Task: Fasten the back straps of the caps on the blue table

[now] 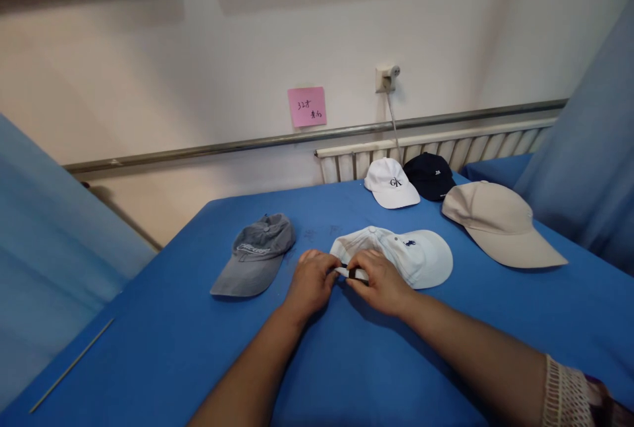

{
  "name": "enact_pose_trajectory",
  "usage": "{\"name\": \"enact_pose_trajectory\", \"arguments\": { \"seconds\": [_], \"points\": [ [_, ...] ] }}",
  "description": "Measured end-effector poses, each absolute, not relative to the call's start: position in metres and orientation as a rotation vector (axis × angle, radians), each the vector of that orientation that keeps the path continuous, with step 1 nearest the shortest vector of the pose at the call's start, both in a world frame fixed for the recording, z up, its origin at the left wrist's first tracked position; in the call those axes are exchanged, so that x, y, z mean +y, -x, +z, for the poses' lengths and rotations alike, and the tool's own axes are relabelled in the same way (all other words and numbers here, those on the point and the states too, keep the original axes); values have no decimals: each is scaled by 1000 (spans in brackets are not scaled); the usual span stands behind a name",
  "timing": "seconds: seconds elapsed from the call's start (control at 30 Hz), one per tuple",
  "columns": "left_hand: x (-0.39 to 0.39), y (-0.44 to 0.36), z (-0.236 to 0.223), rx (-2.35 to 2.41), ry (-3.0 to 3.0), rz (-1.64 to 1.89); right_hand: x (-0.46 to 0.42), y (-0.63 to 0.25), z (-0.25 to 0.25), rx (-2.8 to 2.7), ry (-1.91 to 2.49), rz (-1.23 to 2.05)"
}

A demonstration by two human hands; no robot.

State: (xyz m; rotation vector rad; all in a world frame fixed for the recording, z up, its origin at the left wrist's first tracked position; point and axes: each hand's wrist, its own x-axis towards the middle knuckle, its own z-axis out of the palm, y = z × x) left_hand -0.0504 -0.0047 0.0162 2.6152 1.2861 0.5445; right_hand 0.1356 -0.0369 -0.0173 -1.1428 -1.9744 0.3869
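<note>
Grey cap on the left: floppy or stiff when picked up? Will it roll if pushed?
The grey cap probably gives at the crown, which looks rumpled. Its brim is likely stiffer, since it keeps a smooth outline. Pushed, it should slide rather than roll, given that wide brim.

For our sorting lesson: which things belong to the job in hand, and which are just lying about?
Job:
pale blue fabric cap, held

Apparently lying about:
grey fabric cap
white fabric cap
black fabric cap
beige fabric cap
thin tan stick
</note>
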Motion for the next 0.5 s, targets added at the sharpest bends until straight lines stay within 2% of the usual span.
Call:
{"name": "enact_pose_trajectory", "arguments": {
  "seconds": [0.17,0.33,0.5],
  "points": [
    [-7,47,15,1349,-2515,539,-36,-134,-20,-1916,1153,381],
    [-9,50,14,1034,-2274,626,-35,-141,-19,-1909,1177,416],
    [-6,53,14,942,-1959,673,-38,-144,-13,-1878,1055,457]
  ]
}}
